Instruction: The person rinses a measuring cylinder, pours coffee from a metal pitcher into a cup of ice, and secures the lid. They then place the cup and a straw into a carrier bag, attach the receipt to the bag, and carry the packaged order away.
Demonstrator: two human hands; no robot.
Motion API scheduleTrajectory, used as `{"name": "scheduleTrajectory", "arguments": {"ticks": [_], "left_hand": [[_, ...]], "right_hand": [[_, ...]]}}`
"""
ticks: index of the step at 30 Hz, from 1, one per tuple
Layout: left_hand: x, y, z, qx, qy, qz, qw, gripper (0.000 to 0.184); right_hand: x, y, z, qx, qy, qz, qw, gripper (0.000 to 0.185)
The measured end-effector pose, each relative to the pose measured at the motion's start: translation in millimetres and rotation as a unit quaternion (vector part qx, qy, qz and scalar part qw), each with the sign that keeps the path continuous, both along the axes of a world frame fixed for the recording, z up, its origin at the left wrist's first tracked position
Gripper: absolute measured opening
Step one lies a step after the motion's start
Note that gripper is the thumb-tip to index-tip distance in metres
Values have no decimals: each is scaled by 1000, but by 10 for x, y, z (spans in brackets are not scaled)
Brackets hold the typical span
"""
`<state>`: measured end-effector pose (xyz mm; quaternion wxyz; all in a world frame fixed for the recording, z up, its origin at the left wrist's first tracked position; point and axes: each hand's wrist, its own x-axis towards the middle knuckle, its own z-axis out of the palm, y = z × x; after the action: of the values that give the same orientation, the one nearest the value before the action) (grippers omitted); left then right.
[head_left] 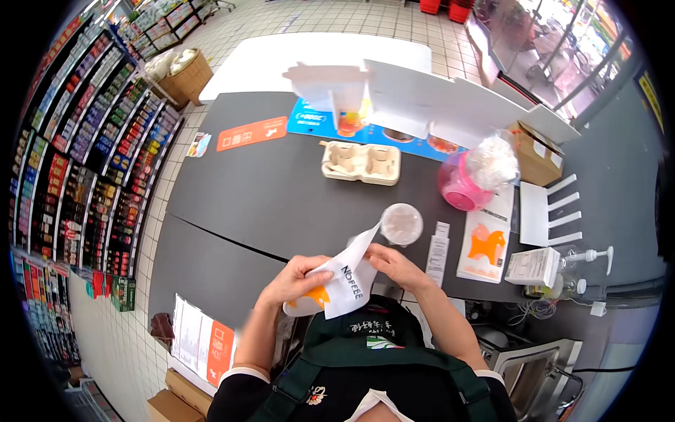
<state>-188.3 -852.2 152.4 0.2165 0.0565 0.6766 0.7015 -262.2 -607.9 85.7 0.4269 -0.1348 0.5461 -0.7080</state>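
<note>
A white paper bag [348, 290] is slanting up on the near side of a round cup [401, 224]; the left hand [294, 283] is pinching it, thumb over fingers — the right hand [399, 269] is half curling at its edge, grip unclear — and light, even tension is probably preventing creases

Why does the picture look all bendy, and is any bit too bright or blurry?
Head view: the lens seems to bend things, so the shelves curve and the corners go black; head view: the white table is washed out, and daylight glares at the upper right; head view: shelf labels look too small and soft to read, but the paper bag shows clear big letters.
</note>
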Motion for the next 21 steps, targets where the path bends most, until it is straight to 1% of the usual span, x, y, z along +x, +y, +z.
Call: {"name": "scheduleTrajectory", "arguments": {"ticks": [1,2,3,4,5,6,7,8,9,10,11,12,13,15,16,17,18,19,21], "left_hand": [[-32,-129,12,1,3,7,1000,26],[-50,-240,21,-30,-3,27,999,26],[-21,-350,20,-62,-15,44,997,26],[-6,-466,-73,-38,-31,80,996,26],[1,-569,-114,-38,-30,81,996,26],[-4,-665,-140,-27,-31,130,991,26],[-23,-749,-174,-16,-29,180,983,26],[-44,-819,-241,-15,-11,204,979,24],[-69,-890,-284,-14,-10,202,979,24],[-104,-952,-316,-38,12,229,973,23],[-139,-1001,-328,-63,32,254,965,22],[-188,-1059,-287,-44,24,246,968,22],[-252,-1102,-256,-42,27,241,969,22],[-361,-1149,-199,-25,82,172,981,21],[-412,-1172,-112,-41,65,125,989,22],[-467,-1189,-100,-40,64,120,990,22],[-527,-1206,-89,-47,60,72,995,22],[-588,-1210,-67,-56,57,24,997,23],[-664,-1215,-23,-78,42,13,996,21]], "right_hand": [[-53,-164,60,-13,12,23,1000,40],[-46,-314,160,-43,-33,-24,998,25],[-81,-443,177,-35,-8,-67,997,21],[-144,-552,261,16,70,-100,992,20],[-209,-637,352,66,150,-135,977,18],[-249,-683,375,85,174,-155,969,16],[-255,-726,380,62,172,-175,968,13],[-256,-728,384,73,176,-168,967,11],[-236,-709,378,84,179,-162,967,12],[-214,-680,325,87,180,-165,966,12],[-187,-645,238,79,142,-149,975,17],[-152,-639,204,70,106,-133,983,22],[-110,-644,193,71,108,-138,982,22],[-31,-642,194,-9,-50,-110,993,29],[-40,-645,132,-69,-104,-126,984,27],[-66,-636,-9,-68,-105,-131,983,27],[-116,-624,-189,-83,-102,-85,988,28],[-152,-629,-235,-99,-98,-38,990,29],[-130,-677,-241,-95,-105,-54,988,28]]}}
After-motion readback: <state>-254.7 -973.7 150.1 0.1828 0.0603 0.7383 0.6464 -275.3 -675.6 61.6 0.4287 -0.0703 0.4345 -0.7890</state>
